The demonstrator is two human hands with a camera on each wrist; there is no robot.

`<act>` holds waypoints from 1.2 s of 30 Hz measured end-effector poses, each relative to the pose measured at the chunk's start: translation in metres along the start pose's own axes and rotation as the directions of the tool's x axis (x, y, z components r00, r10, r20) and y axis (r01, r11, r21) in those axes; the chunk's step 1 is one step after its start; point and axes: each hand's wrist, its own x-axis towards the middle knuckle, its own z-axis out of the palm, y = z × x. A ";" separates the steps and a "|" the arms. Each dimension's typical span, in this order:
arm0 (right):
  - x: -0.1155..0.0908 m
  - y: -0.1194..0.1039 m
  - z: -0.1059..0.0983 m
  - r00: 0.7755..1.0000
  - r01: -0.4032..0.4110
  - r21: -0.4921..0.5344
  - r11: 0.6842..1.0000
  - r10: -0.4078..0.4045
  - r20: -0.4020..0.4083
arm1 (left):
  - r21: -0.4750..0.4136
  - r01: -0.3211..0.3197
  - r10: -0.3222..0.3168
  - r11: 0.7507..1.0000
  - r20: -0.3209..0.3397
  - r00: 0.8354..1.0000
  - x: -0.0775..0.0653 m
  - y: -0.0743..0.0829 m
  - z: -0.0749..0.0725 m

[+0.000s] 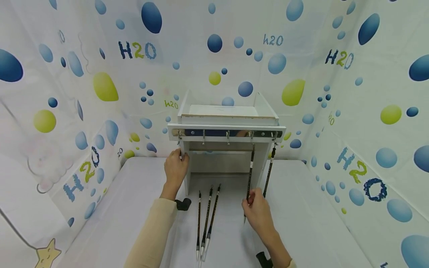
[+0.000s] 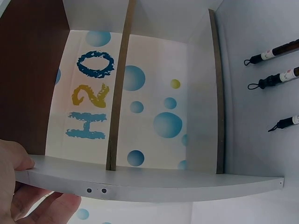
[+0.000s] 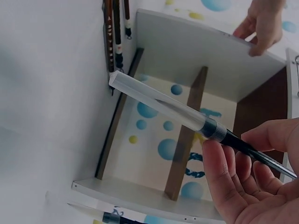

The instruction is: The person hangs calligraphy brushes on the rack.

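The left hand (image 1: 175,167) grips the rack (image 1: 214,139) by its side, apparently to steady it, while the right hand (image 1: 258,210) pinches a brush (image 1: 250,171) low down, beneath a hook (image 1: 252,137), perhaps to keep it from swinging.

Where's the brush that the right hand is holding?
In the head view, the brush is right of centre, its top at the white shelf's second hook from the right, just left of another dark brush.
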 end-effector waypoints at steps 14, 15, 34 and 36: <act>0.006 -0.004 -0.002 1.000 0.000 -0.018 1.000 0.000 0.000 | 0.013 0.000 0.000 1.000 0.008 1.000 0.000 0.000 0.000; 0.006 -0.004 -0.002 1.000 -0.001 -0.020 1.000 0.001 -0.003 | 0.014 0.000 0.000 1.000 0.008 1.000 0.000 0.000 0.000; 0.003 -0.011 -0.006 1.000 0.005 0.008 1.000 -0.005 -0.011 | 0.014 0.006 -0.006 1.000 0.004 1.000 0.000 -0.001 0.001; 0.002 -0.011 -0.006 1.000 -0.001 0.014 1.000 0.001 -0.006 | 0.014 0.005 -0.005 1.000 0.002 1.000 0.000 -0.001 0.001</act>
